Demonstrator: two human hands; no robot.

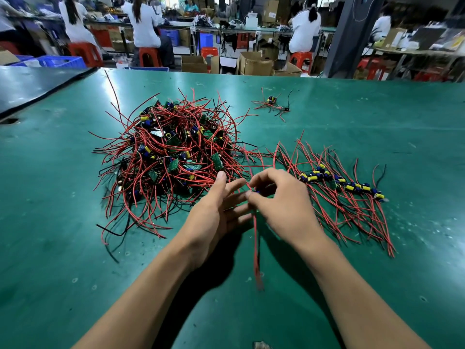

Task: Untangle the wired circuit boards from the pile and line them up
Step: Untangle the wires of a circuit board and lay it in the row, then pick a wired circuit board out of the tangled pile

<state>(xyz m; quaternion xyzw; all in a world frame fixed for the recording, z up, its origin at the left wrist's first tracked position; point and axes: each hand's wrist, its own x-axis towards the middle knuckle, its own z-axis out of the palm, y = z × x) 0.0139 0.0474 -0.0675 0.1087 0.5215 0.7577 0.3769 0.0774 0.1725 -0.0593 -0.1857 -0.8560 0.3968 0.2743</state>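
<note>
Between pile [173, 152] and row [342, 183], right hand [279, 200] pinches a wired board [255, 230]; left hand [214, 212] spread.

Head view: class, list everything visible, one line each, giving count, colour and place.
tangled pile of wired circuit boards: one, red and black wires, green boards, table's left-centre
lined-up row: one, yellow and blue parts, right
stray cluster: one, far centre-right
held wired board: one, red wires dangling, centre
table: one, green
stools: several, red, background
left hand: one, open, beside the pile
right hand: one, pinching the held wired board
</note>
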